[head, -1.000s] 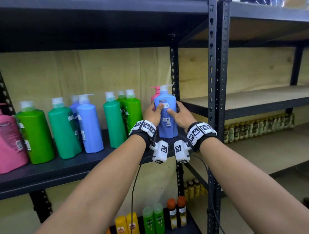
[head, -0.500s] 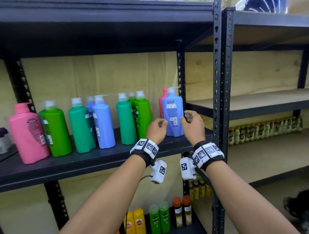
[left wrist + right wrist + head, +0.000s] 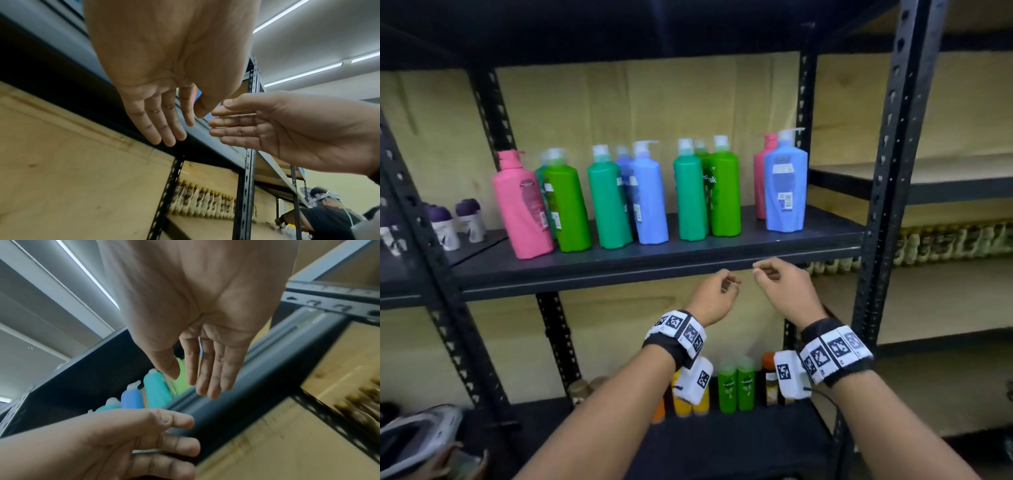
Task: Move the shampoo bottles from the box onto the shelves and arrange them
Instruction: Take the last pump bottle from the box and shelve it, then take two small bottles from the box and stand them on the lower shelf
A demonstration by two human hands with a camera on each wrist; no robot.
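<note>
Left hand, right hand: empty, fingers relaxed, below the dark metal shelf edge. Light-blue plastic pump shampoo bottle: upright at shelf's right end. Step: bottle placed. Next, likely: fetch another; box unseen.

Left hand palm open, right hand fingers straight beside it, dark shelf edge behind

Both forearms outstretched, left hand and right hand empty, fingers relaxed, fingertips nearly meeting.
</note>
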